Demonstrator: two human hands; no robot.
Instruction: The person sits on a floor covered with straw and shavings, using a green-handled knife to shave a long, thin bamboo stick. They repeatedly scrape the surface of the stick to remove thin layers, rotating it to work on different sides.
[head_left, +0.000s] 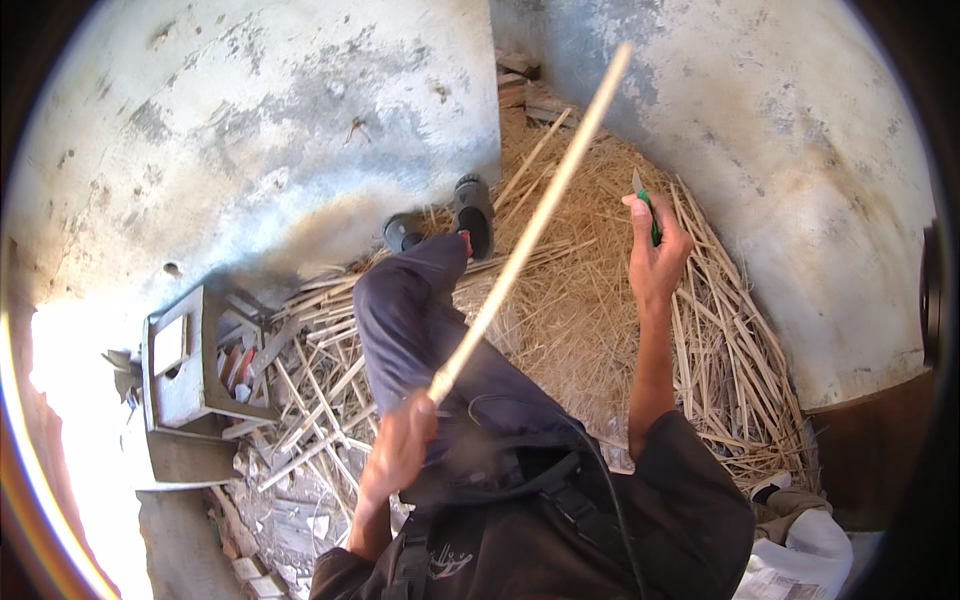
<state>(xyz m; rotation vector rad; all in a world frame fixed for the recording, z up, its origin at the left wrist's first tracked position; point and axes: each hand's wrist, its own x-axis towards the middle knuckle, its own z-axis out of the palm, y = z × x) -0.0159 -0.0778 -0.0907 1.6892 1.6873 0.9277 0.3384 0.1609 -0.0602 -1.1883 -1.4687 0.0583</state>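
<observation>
My left hand (pixel 402 450) is closed round the lower end of a long, pale stick (pixel 530 235), which looks like split bamboo or cane. The stick slants up and away to the right, its far tip near the top of the view. Out to the right, apart from the stick, my right hand (pixel 657 250) grips a small knife (pixel 652 222) with a green handle. Its short blade points up and away from me. The left hand and the stick's near end are slightly blurred.
Thin shavings (pixel 560 310) cover the floor ahead. Split sticks (pixel 735 370) lie heaped along the right wall, with more sticks (pixel 315 400) scattered left. A wooden box (pixel 185 370) stands at the left. My legs stretch forward, dark shoes (pixel 473 215) near the pale wall (pixel 300 120). White cloth (pixel 810 555) lies lower right.
</observation>
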